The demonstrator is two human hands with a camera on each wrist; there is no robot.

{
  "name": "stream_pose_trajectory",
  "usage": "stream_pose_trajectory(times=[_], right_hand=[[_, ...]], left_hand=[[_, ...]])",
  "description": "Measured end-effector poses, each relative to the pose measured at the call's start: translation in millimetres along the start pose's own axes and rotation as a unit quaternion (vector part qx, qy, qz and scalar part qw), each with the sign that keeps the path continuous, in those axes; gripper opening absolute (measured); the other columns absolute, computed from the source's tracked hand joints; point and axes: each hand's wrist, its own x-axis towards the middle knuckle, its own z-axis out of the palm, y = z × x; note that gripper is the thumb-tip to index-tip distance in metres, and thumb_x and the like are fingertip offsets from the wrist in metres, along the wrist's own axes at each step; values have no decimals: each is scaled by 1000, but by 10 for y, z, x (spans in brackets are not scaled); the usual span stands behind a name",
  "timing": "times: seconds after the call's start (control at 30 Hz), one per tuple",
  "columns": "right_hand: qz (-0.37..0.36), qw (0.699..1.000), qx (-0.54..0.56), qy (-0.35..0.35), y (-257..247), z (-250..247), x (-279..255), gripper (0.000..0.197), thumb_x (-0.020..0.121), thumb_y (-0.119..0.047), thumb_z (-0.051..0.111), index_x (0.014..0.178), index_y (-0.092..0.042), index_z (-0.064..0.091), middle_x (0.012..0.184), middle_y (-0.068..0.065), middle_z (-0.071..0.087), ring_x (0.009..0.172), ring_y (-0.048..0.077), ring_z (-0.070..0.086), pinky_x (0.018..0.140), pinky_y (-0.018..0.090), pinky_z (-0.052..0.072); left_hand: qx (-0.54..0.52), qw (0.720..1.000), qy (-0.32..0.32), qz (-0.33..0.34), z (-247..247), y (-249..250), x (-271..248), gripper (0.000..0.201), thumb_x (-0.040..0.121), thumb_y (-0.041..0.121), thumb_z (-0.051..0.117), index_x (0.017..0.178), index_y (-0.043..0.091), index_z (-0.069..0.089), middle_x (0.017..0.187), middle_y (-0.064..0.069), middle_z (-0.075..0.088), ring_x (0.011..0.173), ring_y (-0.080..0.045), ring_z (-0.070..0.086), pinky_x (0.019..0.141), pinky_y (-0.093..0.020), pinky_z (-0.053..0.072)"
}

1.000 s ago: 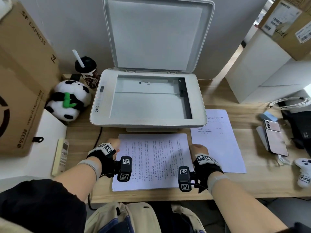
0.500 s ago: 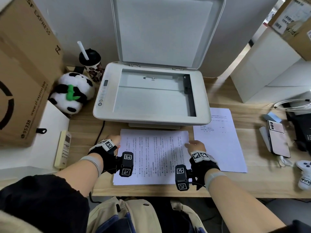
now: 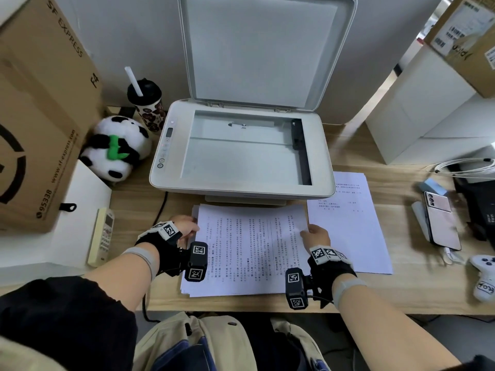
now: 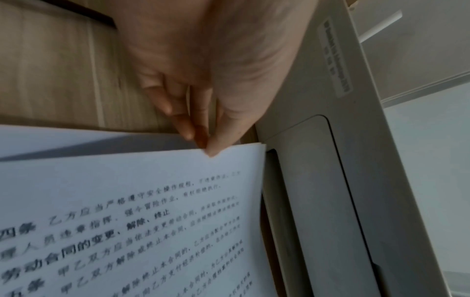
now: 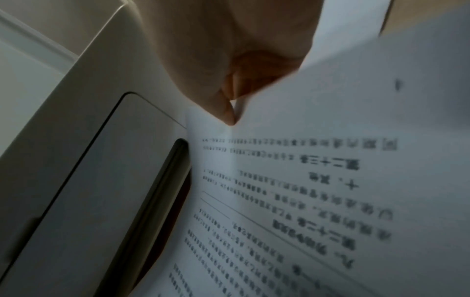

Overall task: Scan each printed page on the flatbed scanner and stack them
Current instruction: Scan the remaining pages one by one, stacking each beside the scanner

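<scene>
A white flatbed scanner (image 3: 241, 188) stands at the back of the desk with its lid (image 3: 262, 49) raised and its glass (image 3: 241, 151) bare. In front of it lies a pile of printed pages (image 3: 249, 253). My left hand (image 3: 184, 226) pinches the top page (image 4: 127, 211) at its left edge, thumb on top. My right hand (image 3: 316, 234) pinches the same page (image 5: 330, 180) at its right edge, which lifts off the pile. A single printed sheet (image 3: 348, 223) lies flat to the right of the pile.
A panda plush (image 3: 117, 148), a lidded cup with a straw (image 3: 146, 103) and a cardboard box (image 3: 40, 116) crowd the left. A remote (image 3: 103, 236) lies by a white box. Phones (image 3: 439, 220), cables (image 3: 466, 167) and a game controller (image 3: 484, 274) occupy the right.
Both hands have closed on the side edges of the top page, and its right edge has come up off the pile. The head view has shifted slightly.
</scene>
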Motion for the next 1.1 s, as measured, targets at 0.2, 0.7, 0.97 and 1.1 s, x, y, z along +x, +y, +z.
stream_pose_trajectory(times=[0.2,0.7,0.97,1.1], right_hand=[[57,993,82,64,104,-105,-11,17,82,-3,47,85,10,59,72,15,48,69,24,40,64,29,29],[60,976,141,156,-24,-337,-129,17,86,-4,46,81,-8,62,79,15,55,75,29,45,68,29,34],[51,971,145,184,-30,-346,-155,16,85,-3,45,76,-8,58,75,16,50,72,29,40,64,28,30],[52,968,152,192,-51,-354,-159,15,85,-2,46,75,-10,55,71,13,46,71,28,37,62,28,29]], left_hand=[[36,993,-108,-11,-61,-7,-24,8,81,12,70,83,7,63,62,-7,50,52,-16,40,54,-26,32],[119,992,5,39,-60,150,-175,52,85,20,68,123,-13,53,105,-26,66,100,-39,62,84,-40,51],[217,968,-114,47,-148,264,-274,82,61,15,85,133,19,45,114,-19,56,96,-37,59,79,-42,48],[207,965,-149,57,-254,286,-41,114,24,44,94,124,40,38,96,-14,61,66,-20,49,63,-33,43]])
